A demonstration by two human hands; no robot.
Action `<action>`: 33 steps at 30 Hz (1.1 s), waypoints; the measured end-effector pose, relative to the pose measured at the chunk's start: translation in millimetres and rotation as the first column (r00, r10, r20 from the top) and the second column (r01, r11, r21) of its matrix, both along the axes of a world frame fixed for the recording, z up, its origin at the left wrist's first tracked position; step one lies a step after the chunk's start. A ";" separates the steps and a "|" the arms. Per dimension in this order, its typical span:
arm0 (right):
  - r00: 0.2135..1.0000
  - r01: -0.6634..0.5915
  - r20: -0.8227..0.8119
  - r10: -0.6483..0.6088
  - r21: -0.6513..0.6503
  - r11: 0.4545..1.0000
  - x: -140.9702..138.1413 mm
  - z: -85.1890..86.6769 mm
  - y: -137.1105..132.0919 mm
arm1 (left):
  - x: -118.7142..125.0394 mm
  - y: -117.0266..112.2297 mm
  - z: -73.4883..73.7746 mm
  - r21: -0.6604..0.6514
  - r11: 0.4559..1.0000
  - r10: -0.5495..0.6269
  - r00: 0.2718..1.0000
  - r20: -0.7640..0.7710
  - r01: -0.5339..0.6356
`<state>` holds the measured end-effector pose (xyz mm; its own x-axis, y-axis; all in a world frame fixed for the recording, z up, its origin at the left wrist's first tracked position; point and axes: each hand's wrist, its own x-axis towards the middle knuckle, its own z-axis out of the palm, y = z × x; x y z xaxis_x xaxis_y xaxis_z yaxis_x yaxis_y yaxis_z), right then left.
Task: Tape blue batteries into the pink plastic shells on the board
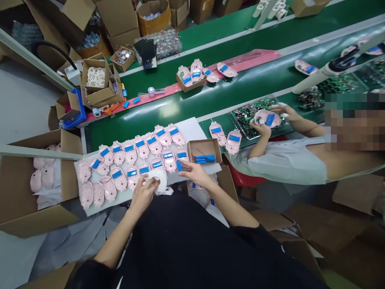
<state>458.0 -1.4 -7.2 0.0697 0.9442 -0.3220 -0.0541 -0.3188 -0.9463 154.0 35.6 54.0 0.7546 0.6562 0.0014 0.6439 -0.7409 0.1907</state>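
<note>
My left hand [143,193] is wrapped round a white roll of tape [159,179] at the near edge of a white board [192,127]. My right hand [192,171] pinches a small blue battery [179,165] just above the board. Rows of pink shells [129,162] lie on the board, most with a blue battery seated in them, a few at the left without. A small brown box [204,145] with several blue batteries [205,159] stands right of my right hand.
A co-worker on the right holds a pink shell [266,118] over a tray of circuit boards [249,114]. A green conveyor [234,90] runs behind, carrying a box of shells [191,78]. A carton of pink shells [42,178] stands at my left; cardboard boxes [99,82] sit beyond.
</note>
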 end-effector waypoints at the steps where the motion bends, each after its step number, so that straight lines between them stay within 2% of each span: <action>1: 0.999 -0.046 0.015 0.046 0.016 0.999 -12.7 13.1 -0.9 | -1.2 -0.5 -0.4 -0.001 1.000 -0.010 1.000 -0.025 0.010; 3: 0.990 -0.130 0.064 0.127 0.036 0.991 -28.7 31.0 2.0 | -5.3 -1.6 -0.6 0.001 0.999 -0.044 0.997 -0.071 0.044; 5: 0.973 -0.215 0.088 0.212 0.026 0.976 -37.8 36.2 8.3 | -10.8 -2.1 0.2 0.001 0.996 -0.089 0.990 -0.108 0.089; 8: 0.942 -0.334 -0.020 0.334 0.007 0.943 -56.7 24.9 16.9 | -20.2 -1.5 3.3 -0.011 0.991 -0.131 0.979 -0.159 0.131; 10: 0.928 -0.331 -0.184 0.324 -0.006 0.944 -80.0 10.9 17.9 | -27.2 -1.5 6.1 -0.029 0.991 -0.134 0.972 -0.195 0.131; 12: 0.924 -0.226 -0.332 0.190 -0.074 0.971 -111.1 -3.6 13.2 | -35.4 -3.5 8.2 -0.062 0.993 -0.112 0.965 -0.237 0.100; 14: 0.919 -0.042 -0.393 -0.028 -0.168 0.985 -143.9 -16.1 5.2 | -45.4 -8.0 7.5 -0.095 0.995 -0.051 0.960 -0.275 0.026; 16: 0.890 0.125 -0.405 -0.209 -0.224 0.966 -172.4 -26.5 0.6 | -58.4 -12.5 2.9 -0.129 0.990 0.021 0.958 -0.286 -0.060; 18: 0.866 0.211 -0.400 -0.301 -0.252 0.944 -195.6 -35.3 6.6 | -76.8 -12.9 -4.2 -0.170 0.977 0.081 0.964 -0.252 -0.126; 20: 0.873 0.205 -0.385 -0.298 -0.264 0.942 -218.9 -41.9 25.3 | -103.3 -7.5 -10.3 -0.200 0.961 0.152 0.971 -0.186 -0.189; 23: 0.902 0.114 -0.386 -0.191 -0.213 0.970 -266.1 -45.4 66.4 | -158.5 2.9 -13.0 -0.191 0.942 0.264 0.960 -0.095 -0.278; 25: 0.924 0.084 -0.360 -0.129 -0.138 0.987 -305.0 -44.3 95.3 | -202.3 2.2 -13.7 -0.190 0.939 0.279 0.958 -0.062 -0.285; 27: 0.949 0.128 -0.283 -0.141 -0.064 0.990 -343.2 -43.7 121.6 | -248.8 -8.1 -18.6 -0.230 0.939 0.258 0.966 -0.026 -0.257; 29: 0.965 0.171 -0.202 -0.168 0.000 0.985 -375.7 -46.4 140.5 | -296.2 -25.0 -30.2 -0.275 0.930 0.257 0.966 0.013 -0.244; 30: 0.973 0.157 -0.172 -0.151 0.023 0.987 -389.5 -49.7 145.3 | -319.7 -33.9 -38.4 -0.282 0.920 0.292 0.956 0.024 -0.273; 33: 0.994 -0.032 -0.102 0.035 0.034 0.999 -423.7 -68.4 138.7 | -384.3 -55.2 -68.2 -0.242 0.844 0.501 0.864 0.039 -0.478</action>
